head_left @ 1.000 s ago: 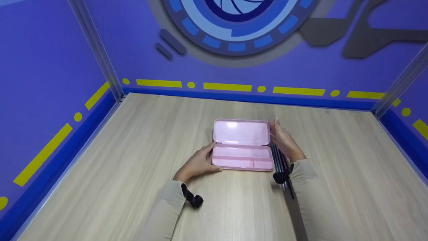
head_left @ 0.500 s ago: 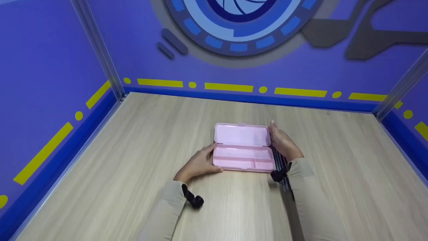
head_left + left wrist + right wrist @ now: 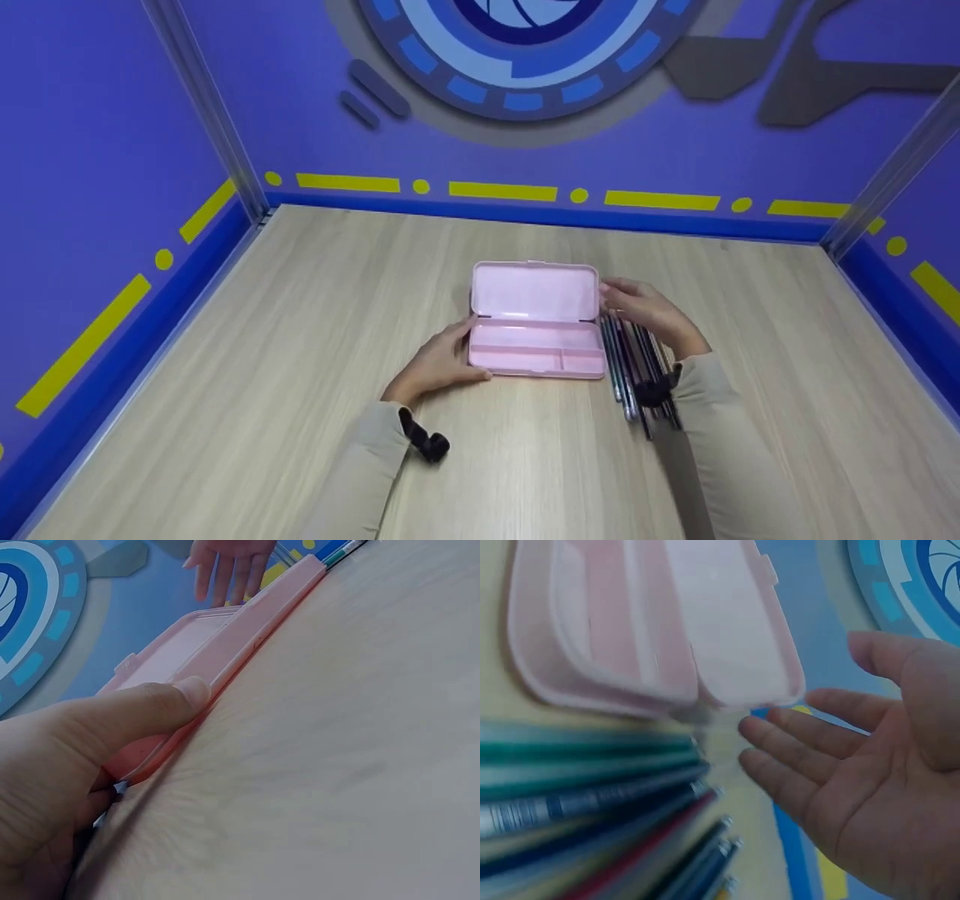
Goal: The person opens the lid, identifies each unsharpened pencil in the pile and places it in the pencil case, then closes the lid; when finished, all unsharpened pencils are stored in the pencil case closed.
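Note:
A pink pencil case (image 3: 517,359) lies on the table with its lid (image 3: 535,292) swung back, its divided tray bare inside. My left hand (image 3: 433,366) holds the case's left end, thumb along the front side and fingers round the back. At the lid's right edge is my right hand (image 3: 654,309), fingers extended; the right wrist view shows the palm (image 3: 877,787) with nothing in it and fingertips right by the lid's corner. Several pens (image 3: 592,802) lie side by side just right of the case, partly under my right forearm in the head view.
The wood-grain table (image 3: 315,300) is bounded by blue-purple panels (image 3: 525,165) with yellow dashes at the back and sides. Metal posts (image 3: 217,112) stand at the back corners. A black strap with a small camera (image 3: 429,444) sits on each wrist.
My right hand has turned from thumb-up against the lid to a flatter pose and drawn slightly right, showing more of the pens. The lid's tilt shifts slightly. My left hand keeps its hold.

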The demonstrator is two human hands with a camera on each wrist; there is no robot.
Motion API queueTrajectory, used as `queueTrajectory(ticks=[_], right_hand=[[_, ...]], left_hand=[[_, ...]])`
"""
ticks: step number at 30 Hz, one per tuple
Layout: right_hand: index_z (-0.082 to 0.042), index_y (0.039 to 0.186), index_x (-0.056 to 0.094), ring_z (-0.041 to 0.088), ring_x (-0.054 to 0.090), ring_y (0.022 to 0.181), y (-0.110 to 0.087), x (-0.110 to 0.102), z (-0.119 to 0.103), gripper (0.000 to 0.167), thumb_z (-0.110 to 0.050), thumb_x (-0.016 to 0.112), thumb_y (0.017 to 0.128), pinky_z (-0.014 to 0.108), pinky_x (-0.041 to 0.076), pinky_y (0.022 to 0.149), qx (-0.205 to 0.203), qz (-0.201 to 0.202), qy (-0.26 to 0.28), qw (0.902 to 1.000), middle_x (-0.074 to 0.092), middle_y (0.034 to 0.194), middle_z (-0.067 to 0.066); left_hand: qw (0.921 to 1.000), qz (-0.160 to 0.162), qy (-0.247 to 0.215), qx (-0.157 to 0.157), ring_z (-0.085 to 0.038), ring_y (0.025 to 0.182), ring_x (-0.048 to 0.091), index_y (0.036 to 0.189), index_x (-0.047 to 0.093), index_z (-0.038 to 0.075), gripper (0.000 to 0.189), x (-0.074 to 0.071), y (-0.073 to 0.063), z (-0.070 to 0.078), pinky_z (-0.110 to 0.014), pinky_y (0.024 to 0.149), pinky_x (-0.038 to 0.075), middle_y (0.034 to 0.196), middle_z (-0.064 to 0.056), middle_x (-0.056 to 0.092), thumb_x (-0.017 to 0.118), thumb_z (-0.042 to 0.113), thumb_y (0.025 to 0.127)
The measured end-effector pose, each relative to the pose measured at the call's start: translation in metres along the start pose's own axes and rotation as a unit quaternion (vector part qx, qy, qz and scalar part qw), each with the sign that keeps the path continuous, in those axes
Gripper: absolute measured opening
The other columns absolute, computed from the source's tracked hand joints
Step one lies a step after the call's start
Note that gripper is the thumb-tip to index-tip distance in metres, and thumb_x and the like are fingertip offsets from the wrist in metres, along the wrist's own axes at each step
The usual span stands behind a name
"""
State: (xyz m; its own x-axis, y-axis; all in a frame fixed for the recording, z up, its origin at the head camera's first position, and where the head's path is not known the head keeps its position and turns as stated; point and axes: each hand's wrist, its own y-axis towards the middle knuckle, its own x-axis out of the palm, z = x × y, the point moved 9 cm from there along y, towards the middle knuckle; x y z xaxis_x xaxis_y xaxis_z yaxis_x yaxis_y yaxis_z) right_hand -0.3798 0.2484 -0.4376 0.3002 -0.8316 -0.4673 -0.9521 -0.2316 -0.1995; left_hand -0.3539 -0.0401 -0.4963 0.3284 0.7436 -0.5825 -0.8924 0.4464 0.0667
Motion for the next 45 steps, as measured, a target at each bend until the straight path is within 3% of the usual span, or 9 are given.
queueTrajectory(ticks=[5, 9, 15, 21, 27, 36, 40, 45], right_hand=[[0.004, 0.148, 0.03, 0.047, 0.033, 0.137, -0.019, -0.018, -0.002, 0.065, -0.038, 0.046, 0.1, 0.059, 0.03, 0.112, -0.01, 0.021, -0.126, 0.9918, 0.033, 0.149, 0.03], [0.007, 0.145, 0.034, 0.049, 0.042, 0.13, -0.032, -0.031, 0.005, 0.066, -0.035, 0.052, 0.098, 0.06, 0.038, 0.106, 0.002, 0.03, -0.181, 0.9831, 0.04, 0.143, 0.033], [0.012, 0.138, 0.041, 0.048, 0.055, 0.114, -0.05, -0.043, 0.02, 0.065, -0.031, 0.061, 0.093, 0.058, 0.048, 0.093, 0.014, 0.011, -0.242, 0.9701, 0.055, 0.125, 0.035], [0.016, 0.134, 0.042, 0.033, 0.067, 0.092, -0.063, -0.044, 0.043, 0.062, -0.023, 0.065, 0.091, 0.047, 0.057, 0.079, 0.055, -0.023, -0.203, 0.9775, 0.063, 0.111, 0.032], [0.017, 0.126, 0.048, 0.022, 0.067, 0.081, -0.072, -0.037, 0.058, 0.057, -0.017, 0.071, 0.086, 0.04, 0.059, 0.072, 0.079, -0.051, -0.172, 0.9805, 0.066, 0.1, 0.025], [0.011, 0.119, 0.054, 0.016, 0.063, 0.069, -0.072, -0.036, 0.064, 0.048, -0.013, 0.073, 0.082, 0.033, 0.056, 0.063, 0.084, -0.023, -0.178, 0.9802, 0.065, 0.086, 0.013], [0.011, 0.117, 0.052, 0.015, 0.064, 0.066, -0.069, -0.037, 0.066, 0.046, -0.01, 0.072, 0.081, 0.032, 0.057, 0.059, 0.093, 0.0, -0.184, 0.9785, 0.065, 0.081, 0.014], [0.012, 0.119, 0.047, 0.015, 0.064, 0.061, -0.065, -0.034, 0.066, 0.044, -0.004, 0.066, 0.083, 0.032, 0.058, 0.056, 0.101, -0.002, -0.184, 0.9777, 0.066, 0.077, 0.015]], left_hand=[[1.0, 0.003, 0.002, -0.003, -0.03, 0.144, 0.026, 0.152, 0.028, 0.016, 0.103, -0.001, 0.001, -0.001, -0.044, 0.119, 0.022, 0.157, -0.014, 0.027, 0.085, 0.036, 0.069], [1.0, 0.003, 0.005, -0.001, -0.031, 0.144, 0.026, 0.152, 0.028, 0.015, 0.103, -0.001, 0.001, -0.001, -0.045, 0.119, 0.024, 0.157, -0.014, 0.028, 0.085, 0.037, 0.069], [0.9999, 0.0, 0.015, 0.009, -0.032, 0.144, 0.028, 0.152, 0.029, 0.013, 0.102, -0.001, 0.0, 0.0, -0.047, 0.117, 0.026, 0.156, -0.016, 0.029, 0.084, 0.038, 0.07], [1.0, 0.001, 0.004, 0.0, -0.03, 0.145, 0.026, 0.153, 0.027, 0.016, 0.104, -0.001, 0.0, 0.0, -0.045, 0.119, 0.023, 0.157, -0.013, 0.028, 0.085, 0.037, 0.069], [1.0, 0.003, 0.001, -0.004, -0.03, 0.145, 0.026, 0.152, 0.029, 0.017, 0.103, 0.0, 0.0, -0.003, -0.046, 0.119, 0.023, 0.157, -0.012, 0.028, 0.085, 0.037, 0.069], [1.0, 0.002, -0.002, 0.0, -0.032, 0.145, 0.025, 0.152, 0.029, 0.013, 0.103, -0.001, -0.002, -0.001, -0.046, 0.119, 0.022, 0.156, -0.015, 0.029, 0.086, 0.036, 0.069], [0.9999, 0.004, -0.008, 0.005, -0.031, 0.144, 0.026, 0.152, 0.03, 0.013, 0.102, -0.001, -0.002, 0.001, -0.046, 0.119, 0.023, 0.156, -0.015, 0.029, 0.086, 0.034, 0.069], [0.9999, 0.0, 0.0, 0.01, -0.031, 0.144, 0.026, 0.152, 0.029, 0.012, 0.101, -0.001, -0.001, 0.002, -0.045, 0.119, 0.024, 0.156, -0.016, 0.028, 0.085, 0.036, 0.07]])
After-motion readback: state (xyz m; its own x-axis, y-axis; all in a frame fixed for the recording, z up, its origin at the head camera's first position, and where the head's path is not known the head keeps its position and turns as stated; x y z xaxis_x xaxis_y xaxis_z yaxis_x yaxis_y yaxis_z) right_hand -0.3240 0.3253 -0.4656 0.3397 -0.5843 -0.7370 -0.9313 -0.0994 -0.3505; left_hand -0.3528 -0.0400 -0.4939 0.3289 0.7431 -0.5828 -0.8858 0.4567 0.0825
